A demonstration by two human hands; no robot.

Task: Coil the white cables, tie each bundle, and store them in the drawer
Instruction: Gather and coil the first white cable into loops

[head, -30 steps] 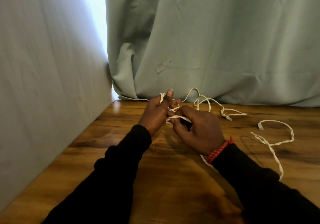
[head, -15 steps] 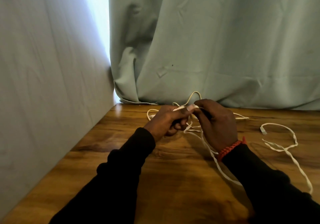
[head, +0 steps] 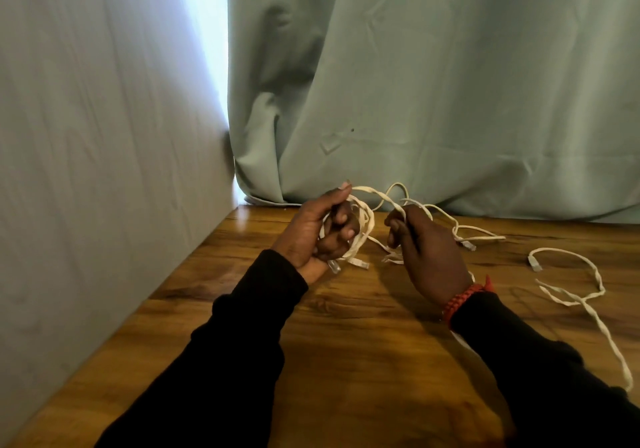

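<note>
I am looking at a flat white cable (head: 363, 229), thin and ribbon-like, with clear plastic plugs at its ends; it is lying in loose loops rather than a neat coil, and two of those plugs are dangling just below my left hand (head: 322, 232); that hand is holding several loops, its fingers curling round them and the thumb pressing on top, so the small bundle is sitting in the palm, raised off the wooden table (head: 346, 361); from there a strand is running across the gap to my right hand (head: 429, 250), which is pinching it between thumb and curled fingers, knuckles toward me, a red braided bracelet (head: 464, 298) sitting at the wrist; beyond the right hand the cable is trailing in open loops along the foot of the pale green curtain (head: 450, 83); a second white cable (head: 585, 295) is lying slack on the table well to the right of both hands, touched by neither; whether it joins the first I cannot tell.
</note>
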